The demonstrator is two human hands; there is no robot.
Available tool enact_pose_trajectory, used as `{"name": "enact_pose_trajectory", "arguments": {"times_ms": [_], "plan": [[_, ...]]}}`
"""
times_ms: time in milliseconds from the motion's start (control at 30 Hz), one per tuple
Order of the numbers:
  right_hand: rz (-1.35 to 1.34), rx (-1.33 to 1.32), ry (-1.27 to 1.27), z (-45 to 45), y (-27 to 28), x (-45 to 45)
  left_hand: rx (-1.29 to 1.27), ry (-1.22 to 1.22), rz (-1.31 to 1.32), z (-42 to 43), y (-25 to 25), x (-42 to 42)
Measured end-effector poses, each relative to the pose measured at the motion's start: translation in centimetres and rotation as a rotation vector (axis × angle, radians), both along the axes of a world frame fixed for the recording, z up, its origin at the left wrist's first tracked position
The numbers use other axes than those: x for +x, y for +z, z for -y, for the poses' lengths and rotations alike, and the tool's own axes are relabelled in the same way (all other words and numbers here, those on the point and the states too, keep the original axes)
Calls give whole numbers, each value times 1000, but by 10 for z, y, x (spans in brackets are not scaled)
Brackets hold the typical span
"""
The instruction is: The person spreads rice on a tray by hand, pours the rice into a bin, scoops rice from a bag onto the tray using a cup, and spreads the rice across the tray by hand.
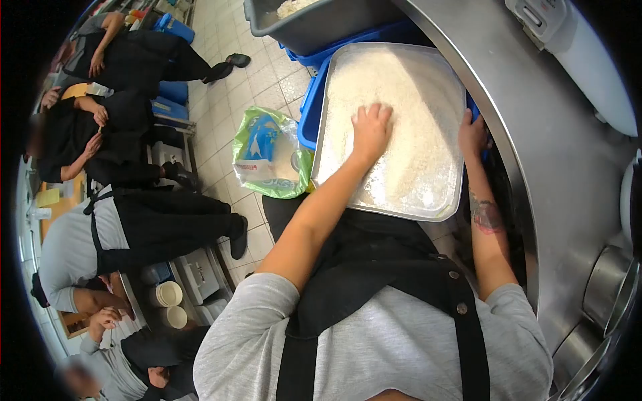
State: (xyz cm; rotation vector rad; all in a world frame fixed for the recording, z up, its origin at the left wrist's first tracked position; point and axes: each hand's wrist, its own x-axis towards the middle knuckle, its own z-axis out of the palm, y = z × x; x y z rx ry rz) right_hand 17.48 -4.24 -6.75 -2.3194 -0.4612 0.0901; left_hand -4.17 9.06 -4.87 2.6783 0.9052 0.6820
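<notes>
A large rectangular metal tray (pixel 322 127) lies tilted in front of me, covered in a pale, fine-grained layer (pixel 414 100) that looks like breadcrumbs or rice. The layer is thin near the tray's close edge, where metal shows through. My left hand (pixel 372 128) rests on the grains with fingers apart and slightly bent, holding nothing that I can see. At the tray's right side, my right hand (pixel 473 136) grips the rim; some of its fingers are hidden. Beneath the tray is a blue crate (pixel 309 120).
A grey tub (pixel 281 30) with white contents stands beyond the tray. To the left, a green-edged plastic bag (pixel 271 157) sits on the tiled floor (pixel 221 120). A steel counter (pixel 495 40) runs along my right. Several people in dark aprons (pixel 160 220) work at the left.
</notes>
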Motion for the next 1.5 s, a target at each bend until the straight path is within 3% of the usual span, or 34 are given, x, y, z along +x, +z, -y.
{"name": "enact_pose_trajectory", "arguments": {"times_ms": [67,167,233,433,600,700,900,1100,1233,1400,1500], "plan": [[12,27,-3,-1,-5,2,9,-88,-39,24,3,-18],[-39,-67,20,1,10,-1,-188,-102,-108,52,15,-40],[20,-3,47,2,1,3,-329,-45,-55,56,26,-44],[67,72,42,2,1,1,-326,-64,351,41,104,-26],[66,113,38,0,-2,2,-424,-216,428,49,96,-16],[31,37,15,0,1,2,-463,-387,139,81,70,-13],[45,-12,30,2,0,3,40,-716,-262,104,20,-3],[55,13,18,0,2,1,228,-372,-396,24,16,7],[212,93,28,-3,-32,17,22,-172,-213,9,15,-6],[111,56,57,-1,2,2,-322,-4,-145,53,27,-24],[62,32,69,2,4,2,-482,-91,10,62,43,-26]]}}
